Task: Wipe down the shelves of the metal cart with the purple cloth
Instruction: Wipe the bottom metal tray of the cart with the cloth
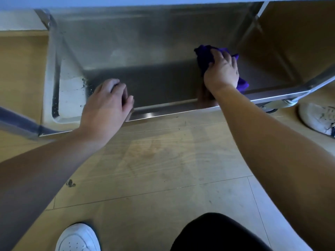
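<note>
Judged soft and light: purple cloth [204, 55]; best taken bunched at middle, as gripped by right hand [221, 71] on shelf [145, 84]. Front rim [163, 111] clasped by left hand [107, 104].

A white shoe [78, 238] and a dark scuff [70, 183] mark the wooden floor [163, 160]; a second shoe [317, 118] stands at the floor's right edge.

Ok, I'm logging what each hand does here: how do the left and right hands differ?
The left hand holds no cloth; the right hand grips the bunched purple cloth. The left hand's fingers curl over the front rim of the shelf; the right hand reaches further in, pressing the cloth on the shelf floor. Shared: both are bare and at the same shelf.
</note>
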A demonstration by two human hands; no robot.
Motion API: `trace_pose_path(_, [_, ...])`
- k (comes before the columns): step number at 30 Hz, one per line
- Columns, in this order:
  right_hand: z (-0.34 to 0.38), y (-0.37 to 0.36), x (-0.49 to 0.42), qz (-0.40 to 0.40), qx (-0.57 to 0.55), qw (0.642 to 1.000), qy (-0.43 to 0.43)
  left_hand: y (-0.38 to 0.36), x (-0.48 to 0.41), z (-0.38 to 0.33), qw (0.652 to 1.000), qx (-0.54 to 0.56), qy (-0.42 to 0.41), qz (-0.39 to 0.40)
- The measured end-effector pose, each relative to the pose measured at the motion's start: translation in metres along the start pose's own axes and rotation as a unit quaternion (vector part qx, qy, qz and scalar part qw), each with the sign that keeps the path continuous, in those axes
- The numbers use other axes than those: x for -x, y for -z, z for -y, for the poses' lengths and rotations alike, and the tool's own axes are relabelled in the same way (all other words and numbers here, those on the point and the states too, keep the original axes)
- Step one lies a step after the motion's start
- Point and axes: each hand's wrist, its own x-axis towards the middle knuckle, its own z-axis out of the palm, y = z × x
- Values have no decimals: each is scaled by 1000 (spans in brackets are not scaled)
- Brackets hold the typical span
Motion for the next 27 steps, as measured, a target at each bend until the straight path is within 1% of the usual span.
trace_pose_path(1, [8,-3,-1,-6,-1,1000,-30,-2,1,1,1000,3,0,-6])
trace_pose_path(2, [21,-10,1,-13,3,999,-41,-4,1,2,1000,7,0,-12])
trace_pose_path(3, [38,-18,6,-18,8,1000,-24,-6,1,3,1000,11,-1,-18])
trace_pose_path(5, [79,-35,22,-7,2,996,85,-8,0,4,1000,16,-4,-24])
trace_pose_path(7, [116,-47,41,41,-10,977,208,-8,0,5,1000,10,0,-24])
trace_pose_path(8, [128,-50,48,70,-14,966,250,-7,0,6,1000,3,1,-22])
trace_pose_path(10, [132,-53,47,103,-24,952,287,-4,-1,7,1000,-9,-4,-17])
trace_pose_path(11, [125,-52,41,98,-28,952,289,-3,-2,7,1000,-12,-9,-16])
trace_pose_path(13, [99,-46,20,54,-24,962,266,-2,-3,8,1000,-13,-16,-19])
trace_pose_path(14, [81,-41,7,31,-16,971,237,-3,-3,9,999,-12,-17,-24])
trace_pose_path(16, [42,-27,-20,-2,9,988,153,-4,-3,10,999,-8,-17,-34])
trace_pose_path(19, [-4,-5,-46,-20,20,999,18,-7,-2,13,999,8,-18,-44])
trace_pose_path(22, [-4,-2,-58,-24,0,998,-62,-10,-3,14,998,30,-16,-52])
trace_pose_path(24, [21,-14,-59,-31,2,997,-75,-13,-3,13,998,36,-11,-59])
trace_pose_path(25, [40,-23,-57,-26,2,998,-53,-14,-2,13,997,37,-8,-62])
trace_pose_path(27, [85,-43,-44,4,-7,998,55,-15,-2,14,997,41,-4,-65])
